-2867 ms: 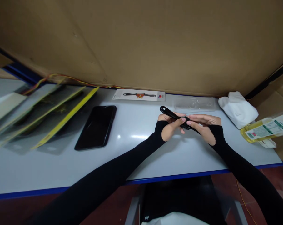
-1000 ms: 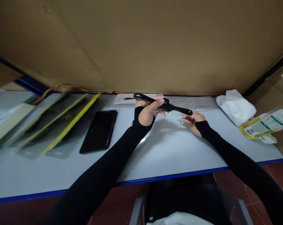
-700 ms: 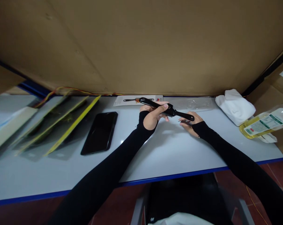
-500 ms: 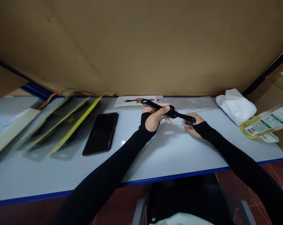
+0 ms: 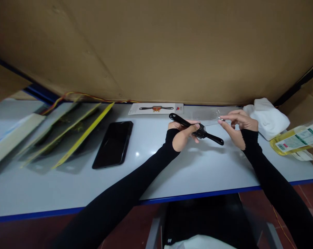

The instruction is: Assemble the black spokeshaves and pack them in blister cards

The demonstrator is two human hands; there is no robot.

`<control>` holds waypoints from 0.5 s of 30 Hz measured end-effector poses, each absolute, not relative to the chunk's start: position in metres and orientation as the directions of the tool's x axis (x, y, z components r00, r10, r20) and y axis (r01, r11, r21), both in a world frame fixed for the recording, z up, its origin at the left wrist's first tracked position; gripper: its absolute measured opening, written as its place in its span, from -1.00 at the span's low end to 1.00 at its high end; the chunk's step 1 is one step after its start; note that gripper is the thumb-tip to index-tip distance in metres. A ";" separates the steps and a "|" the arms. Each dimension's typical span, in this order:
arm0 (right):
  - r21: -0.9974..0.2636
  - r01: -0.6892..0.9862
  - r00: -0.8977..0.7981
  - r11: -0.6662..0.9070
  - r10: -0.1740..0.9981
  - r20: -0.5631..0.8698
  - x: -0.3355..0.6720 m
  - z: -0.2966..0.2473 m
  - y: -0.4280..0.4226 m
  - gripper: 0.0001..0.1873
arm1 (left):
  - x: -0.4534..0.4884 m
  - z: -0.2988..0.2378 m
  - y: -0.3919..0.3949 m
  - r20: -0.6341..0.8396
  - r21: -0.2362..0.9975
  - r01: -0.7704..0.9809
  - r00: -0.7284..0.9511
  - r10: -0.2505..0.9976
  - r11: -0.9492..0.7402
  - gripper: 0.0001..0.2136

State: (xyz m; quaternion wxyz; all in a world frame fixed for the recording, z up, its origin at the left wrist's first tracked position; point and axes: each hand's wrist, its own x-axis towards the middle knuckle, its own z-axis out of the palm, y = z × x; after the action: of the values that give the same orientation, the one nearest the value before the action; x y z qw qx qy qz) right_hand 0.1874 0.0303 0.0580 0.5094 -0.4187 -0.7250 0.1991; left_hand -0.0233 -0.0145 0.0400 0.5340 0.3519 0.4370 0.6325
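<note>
My left hand (image 5: 183, 134) is closed round the middle of a long black two-handled tool (image 5: 212, 137), held a little above the white table (image 5: 146, 173); one handle points back left, the other sticks out to the right. To the right, raised off the table, my right hand (image 5: 236, 126) pinches something small and thin between thumb and fingertips; it is too small to name. Both arms wear black sleeves.
A black phone (image 5: 113, 143) lies left of my hands. A printed card (image 5: 156, 108) showing the same tool and a clear plastic shell (image 5: 207, 114) lie at the back. A white cloth (image 5: 269, 117) and an oil bottle (image 5: 296, 140) sit right; yellow-edged sheets (image 5: 65, 135) lie left.
My right hand has lifted from the table, pinching a small piece, and moved up and to the right. My left hand has brought the tool slightly down and right.
</note>
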 end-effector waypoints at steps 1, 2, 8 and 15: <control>-0.736 0.380 -0.126 0.560 0.820 0.559 0.185 0.059 0.027 -0.86 | -0.022 0.040 -0.015 -0.035 0.927 -0.373 -0.185 0.982 -0.038 -0.75; -0.766 0.343 -0.133 0.543 0.836 0.533 0.182 0.059 0.024 -0.87 | -0.021 0.040 -0.015 -0.046 0.925 -0.378 -0.188 0.981 -0.028 -0.75; -0.931 0.158 -0.198 0.329 0.934 0.296 0.170 0.054 0.012 -0.73 | -0.017 0.038 -0.019 -0.066 0.933 -0.361 -0.178 0.982 -0.003 -0.75; -0.788 0.269 -0.219 0.554 0.832 0.510 0.161 0.041 0.007 -0.85 | -0.013 0.036 -0.023 -0.081 0.929 -0.370 -0.139 0.987 0.024 -0.77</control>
State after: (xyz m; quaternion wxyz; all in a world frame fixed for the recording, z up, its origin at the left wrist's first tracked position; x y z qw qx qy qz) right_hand 0.1607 0.0071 0.0415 0.4975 -0.3779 -0.7278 0.2829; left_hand -0.0134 -0.0227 0.0358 0.5581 0.3447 0.4477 0.6077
